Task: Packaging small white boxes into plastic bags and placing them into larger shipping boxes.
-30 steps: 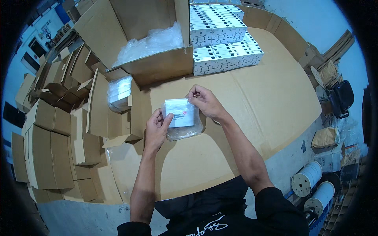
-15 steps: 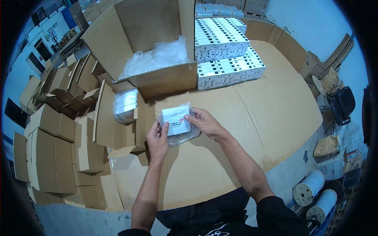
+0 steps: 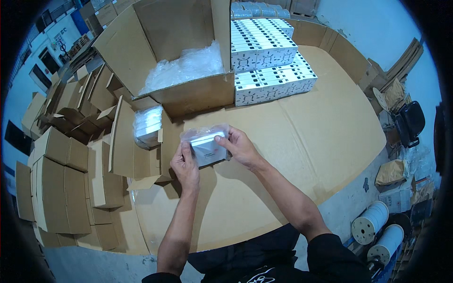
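A white flat box in a clear plastic bag (image 3: 207,150) is held up between my two hands over the cardboard-covered table. My left hand (image 3: 185,166) grips its left side, thumb on the front face. On the right edge my right hand (image 3: 239,147) closes with the thumb laid across the upper front. Loose plastic film stands up along the top of the box. Just left of my left hand sits an open cardboard carton (image 3: 147,162), with several plastic-wrapped white packs (image 3: 148,125) standing inside it.
A large open carton (image 3: 198,96) of clear plastic bags (image 3: 184,68) stands behind. To its right are stacked white printed boxes (image 3: 273,89). Folded brown cartons (image 3: 56,188) crowd the left. Cable spools (image 3: 370,221) and a black chair (image 3: 409,122) lie beyond the table's right edge.
The bagged box has tilted and shifted slightly left; the loose film that hung below it now shows along the top. Both hands keep their hold on it.
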`<state>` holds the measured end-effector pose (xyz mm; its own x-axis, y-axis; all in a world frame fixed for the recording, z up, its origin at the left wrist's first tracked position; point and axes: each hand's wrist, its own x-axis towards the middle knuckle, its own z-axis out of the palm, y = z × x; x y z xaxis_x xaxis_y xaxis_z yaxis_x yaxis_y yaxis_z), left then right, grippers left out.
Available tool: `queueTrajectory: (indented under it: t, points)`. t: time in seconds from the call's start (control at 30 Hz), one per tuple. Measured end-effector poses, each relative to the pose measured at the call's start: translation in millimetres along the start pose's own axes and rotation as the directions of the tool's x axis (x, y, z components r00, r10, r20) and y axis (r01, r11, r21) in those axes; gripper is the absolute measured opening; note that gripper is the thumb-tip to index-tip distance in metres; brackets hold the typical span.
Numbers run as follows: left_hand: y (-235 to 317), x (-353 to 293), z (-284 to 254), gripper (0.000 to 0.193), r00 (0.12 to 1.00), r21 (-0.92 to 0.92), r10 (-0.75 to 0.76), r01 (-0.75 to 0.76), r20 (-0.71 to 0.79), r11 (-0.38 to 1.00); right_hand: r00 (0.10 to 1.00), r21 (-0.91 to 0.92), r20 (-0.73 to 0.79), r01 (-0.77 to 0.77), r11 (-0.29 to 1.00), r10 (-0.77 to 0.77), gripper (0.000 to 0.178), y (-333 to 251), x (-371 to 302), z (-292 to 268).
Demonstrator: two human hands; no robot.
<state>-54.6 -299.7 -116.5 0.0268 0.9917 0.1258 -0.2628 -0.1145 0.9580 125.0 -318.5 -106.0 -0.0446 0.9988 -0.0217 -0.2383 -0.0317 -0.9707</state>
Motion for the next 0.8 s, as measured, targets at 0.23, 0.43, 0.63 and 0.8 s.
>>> queueTrajectory:
  t: [0.23, 0.43, 0.63, 0.8]
  points:
    - [2.0, 5.4, 2.1, 0.040, 0.995, -0.345, 0.075, -0.046, 0.072, 0.938, 0.993, 0.058, 0.075, 0.091, 0.994, -0.095, 0.033, -11.3, -3.8, 1.5]
    - [5.2, 5.5, 5.0, 0.037, 0.992, -0.231, 0.043, -0.014, 0.119, 0.973, 0.990, 0.042, 0.067, 0.124, 0.991, -0.126, 0.034, -9.7, -3.6, -6.0]
    - [4.4, 6.0, -2.3, 0.024, 0.975, -0.009, -0.095, 0.099, 0.201, 0.995, 0.999, -0.055, 0.027, 0.038, 0.998, -0.037, 0.022, -18.3, -6.7, -10.2]
    - [10.4, 6.3, -3.3, 0.015, 0.974, 0.007, -0.003, 0.002, 0.226, 1.000, 0.998, -0.067, 0.004, 0.057, 0.996, -0.057, 0.015, -27.5, -9.8, -11.4]
